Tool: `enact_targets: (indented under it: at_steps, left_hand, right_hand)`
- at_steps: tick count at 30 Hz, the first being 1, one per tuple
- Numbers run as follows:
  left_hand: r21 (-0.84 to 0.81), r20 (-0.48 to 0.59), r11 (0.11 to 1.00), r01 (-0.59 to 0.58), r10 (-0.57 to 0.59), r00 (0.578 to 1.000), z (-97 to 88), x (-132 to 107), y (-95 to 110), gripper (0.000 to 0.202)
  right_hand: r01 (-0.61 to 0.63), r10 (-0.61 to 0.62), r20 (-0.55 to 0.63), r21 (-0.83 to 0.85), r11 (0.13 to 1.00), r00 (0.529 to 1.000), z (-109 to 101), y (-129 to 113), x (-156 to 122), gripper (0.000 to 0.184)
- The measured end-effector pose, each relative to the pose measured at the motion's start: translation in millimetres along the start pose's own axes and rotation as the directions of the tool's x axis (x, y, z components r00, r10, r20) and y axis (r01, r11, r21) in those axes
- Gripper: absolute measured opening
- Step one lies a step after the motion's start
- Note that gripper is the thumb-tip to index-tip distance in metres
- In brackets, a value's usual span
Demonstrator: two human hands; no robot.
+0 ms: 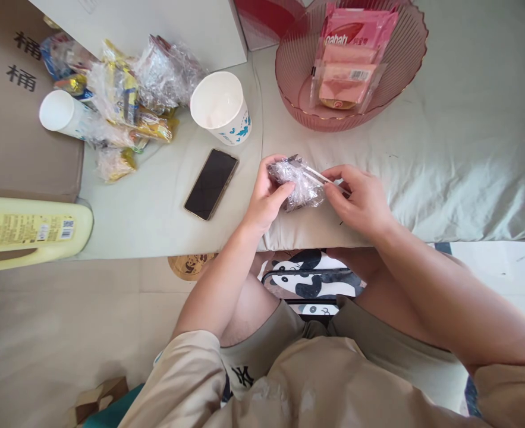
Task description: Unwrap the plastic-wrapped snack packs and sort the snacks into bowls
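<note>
My left hand (266, 199) is closed on a crumpled clear plastic wrapper (305, 193), with dark patches at its upper and lower edges. What the wrapper holds, if anything, I cannot make out. Between the fingertips of my right hand (358, 196) is a thin white stick (318, 173). It slants from the right fingers to the top of the wrapper, and its far end lies against the plastic. Both hands are above the front part of the cloth-covered surface (164, 229). Left of them lies a dark-screened phone (211, 184).
A pink ribbed bowl (289, 101) at the back holds pink snack packets (351, 50). An upright paper cup (235, 122), a tipped paper cup (59, 112) and a heap of wrappers (123, 89) are to the left. A yellow jug (30, 229) lies beside a cardboard box (16, 137).
</note>
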State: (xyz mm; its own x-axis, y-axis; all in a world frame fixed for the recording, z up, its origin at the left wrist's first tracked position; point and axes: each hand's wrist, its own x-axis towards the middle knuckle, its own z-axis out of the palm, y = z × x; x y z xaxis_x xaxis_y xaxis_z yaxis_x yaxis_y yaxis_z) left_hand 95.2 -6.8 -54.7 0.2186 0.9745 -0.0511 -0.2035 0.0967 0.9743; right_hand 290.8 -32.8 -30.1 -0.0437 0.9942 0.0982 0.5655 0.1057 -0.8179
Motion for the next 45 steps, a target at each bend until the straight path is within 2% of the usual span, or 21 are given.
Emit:
enact_targets:
  at_steps: [18,24,29,36,45]
  left_hand:
    - [0.020,-0.003,1.000,-0.002,0.002,1.000,-0.6,0.2,-0.7,0.054]
    - [0.027,0.008,1.000,-0.001,0.001,1.000,-0.8,0.0,-0.6,0.051]
    - [0.018,0.004,1.000,0.000,0.000,1.000,-1.4,-0.2,-0.6,0.050]
    - [0.052,0.024,0.999,0.006,-0.007,1.000,-1.3,-1.4,0.4,0.048]
    - [0.066,0.043,0.998,-0.001,-0.002,0.999,0.6,-1.0,3.8,0.047]
  right_hand:
    - [-0.029,0.029,-0.045,-0.009,1.000,0.999,-1.8,1.9,1.1,0.017]
    - [-0.013,0.012,-0.069,-0.021,1.000,0.998,-2.1,2.6,1.8,0.016]
    - [0.028,-0.030,-0.038,-0.038,0.999,0.999,-0.8,3.3,1.7,0.014]
    - [0.041,-0.050,-0.096,-0.095,0.995,0.994,1.1,7.8,2.0,0.013]
    - [0.074,-0.080,-0.058,-0.092,0.993,0.995,1.2,6.0,1.4,0.013]
